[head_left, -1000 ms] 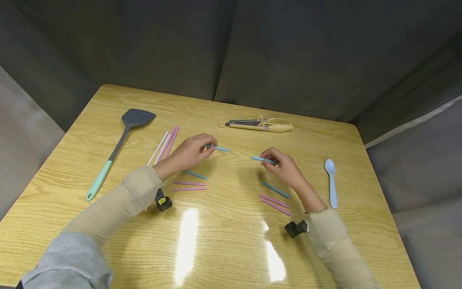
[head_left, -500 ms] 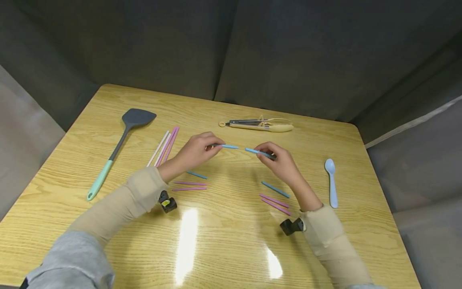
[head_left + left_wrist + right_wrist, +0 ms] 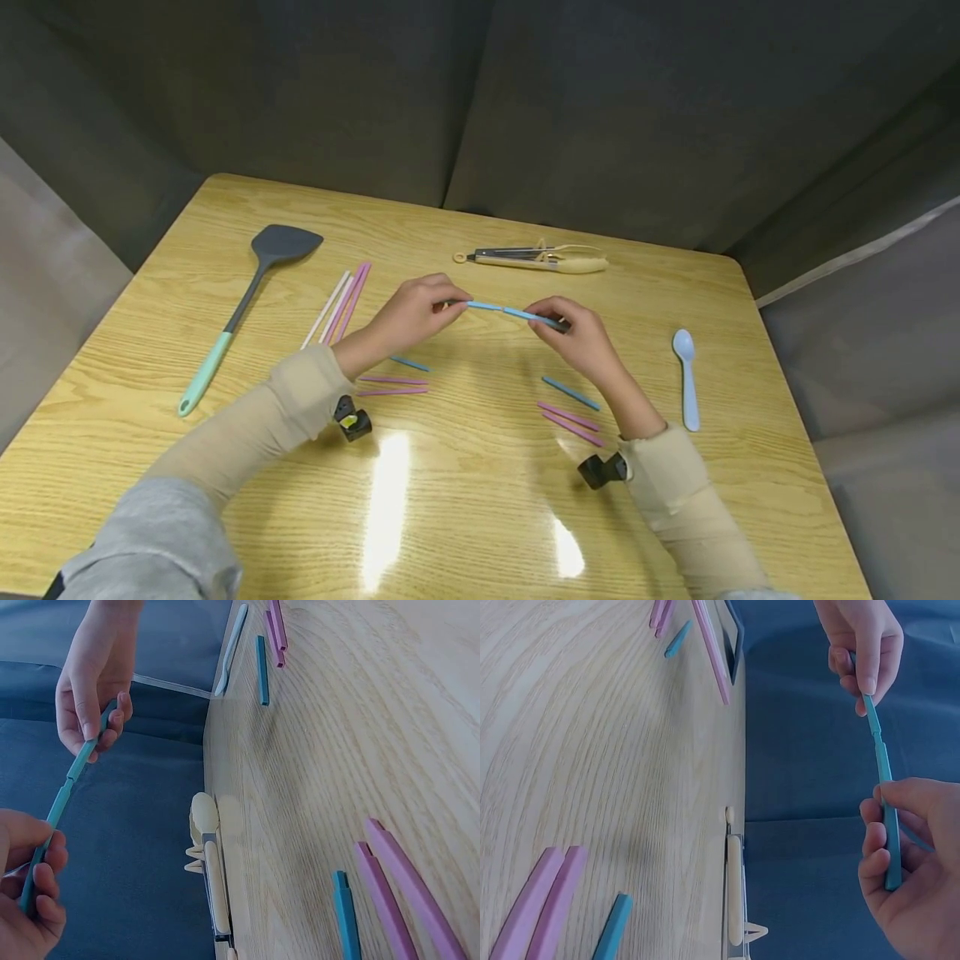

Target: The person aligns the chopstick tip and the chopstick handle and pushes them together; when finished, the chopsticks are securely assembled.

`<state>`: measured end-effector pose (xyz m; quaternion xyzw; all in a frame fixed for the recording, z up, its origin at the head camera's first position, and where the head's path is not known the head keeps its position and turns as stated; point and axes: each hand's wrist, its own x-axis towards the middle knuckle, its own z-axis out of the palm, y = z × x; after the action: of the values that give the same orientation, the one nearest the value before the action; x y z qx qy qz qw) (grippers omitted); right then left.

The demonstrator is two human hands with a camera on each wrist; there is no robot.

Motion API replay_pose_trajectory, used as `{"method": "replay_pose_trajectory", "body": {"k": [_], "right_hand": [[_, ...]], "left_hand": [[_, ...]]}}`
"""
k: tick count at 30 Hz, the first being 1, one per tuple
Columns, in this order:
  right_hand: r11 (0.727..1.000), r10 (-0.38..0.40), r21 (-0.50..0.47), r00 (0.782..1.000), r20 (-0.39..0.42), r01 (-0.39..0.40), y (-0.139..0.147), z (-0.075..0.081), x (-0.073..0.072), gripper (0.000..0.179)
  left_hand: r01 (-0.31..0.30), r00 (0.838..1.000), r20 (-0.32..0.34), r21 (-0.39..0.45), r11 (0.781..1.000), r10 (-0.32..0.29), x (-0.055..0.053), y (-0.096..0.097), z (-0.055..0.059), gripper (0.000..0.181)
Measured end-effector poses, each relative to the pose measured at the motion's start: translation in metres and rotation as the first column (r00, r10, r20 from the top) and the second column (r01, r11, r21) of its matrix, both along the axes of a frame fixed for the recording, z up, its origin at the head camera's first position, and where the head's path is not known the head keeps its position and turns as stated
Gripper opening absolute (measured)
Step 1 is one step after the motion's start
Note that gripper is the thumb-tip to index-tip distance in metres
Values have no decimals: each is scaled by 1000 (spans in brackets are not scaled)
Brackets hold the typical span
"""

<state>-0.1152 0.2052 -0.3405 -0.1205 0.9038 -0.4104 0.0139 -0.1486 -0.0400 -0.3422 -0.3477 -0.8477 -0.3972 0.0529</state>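
Observation:
My left hand (image 3: 416,312) pinches a blue chopstick half (image 3: 485,306) between thumb and fingers, above the table. Opposite it, my right hand (image 3: 583,337) holds a second blue chopstick half (image 3: 519,314), its rear end lying within the curled fingers. The two pieces meet end to end, nearly in line; the left wrist view shows a notched joint where the left piece (image 3: 58,806) meets the right piece (image 3: 79,761). Whether they are locked together I cannot tell. On the table below lie a blue half (image 3: 410,363) on the left and another blue half (image 3: 572,393) on the right.
Pink halves (image 3: 393,392) lie at the left and more pink halves (image 3: 572,429) at the right. Longer white sticks (image 3: 326,310) and pink sticks (image 3: 352,300) lie behind the left wrist. Around them are a spatula (image 3: 243,300), tongs (image 3: 536,258) and a spoon (image 3: 687,379).
Both hands have moved towards each other, closing the gap between the blue halves until their ends meet. The things on the table have not moved.

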Motion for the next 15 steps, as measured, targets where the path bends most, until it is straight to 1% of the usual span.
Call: {"method": "replay_pose_trajectory", "body": {"k": [3,9,12,15], "right_hand": [[1000,5,0,1000,-3,-5,-1,1,0,18],[1000,15,-2,1000,-25,-15,-2,2,0,16],[1000,17,-2,999,-49,-17,-2,1,-1,15],[1000,15,-5,998,-68,-15,-3,1,-1,15]], "left_hand": [[5,1000,-21,2,1000,-5,0,0,0,15],[27,995,-94,12,1000,-26,0,1,-1,14],[40,994,-104,27,999,-37,1,1,-1,13],[47,994,-99,39,998,-43,2,2,-1,12]]}}
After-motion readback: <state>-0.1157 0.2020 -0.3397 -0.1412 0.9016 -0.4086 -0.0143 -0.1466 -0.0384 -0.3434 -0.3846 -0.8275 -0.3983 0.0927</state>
